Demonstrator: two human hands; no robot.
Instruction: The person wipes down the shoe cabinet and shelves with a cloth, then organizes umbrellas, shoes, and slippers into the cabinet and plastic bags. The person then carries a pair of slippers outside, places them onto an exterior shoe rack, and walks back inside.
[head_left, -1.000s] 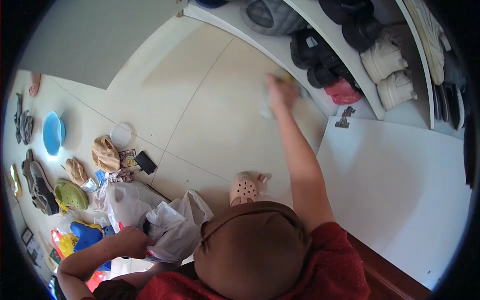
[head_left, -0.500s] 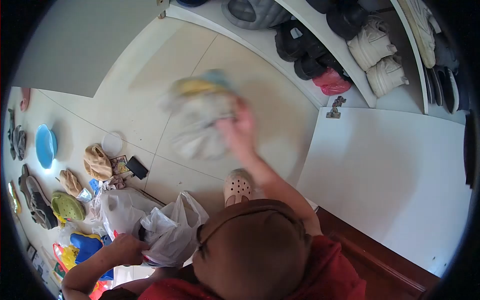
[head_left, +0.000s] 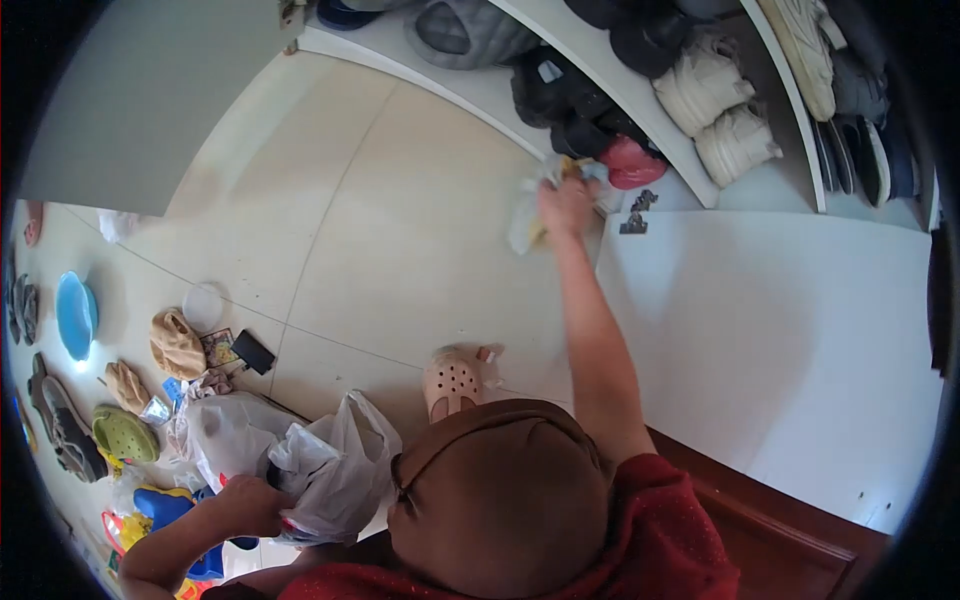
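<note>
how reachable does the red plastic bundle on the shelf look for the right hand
Likely yes: the right hand is close beside the red plastic bundle, and the cabinet stands open there. It holds a crumpled light bundle, though, which may first need setting down.

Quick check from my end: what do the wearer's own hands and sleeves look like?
The left hand and right hand are ungloved, with no watch or bracelet visible. The right sleeve is short and red with small pale specks; the left sleeve's edge can't be made out.
</note>
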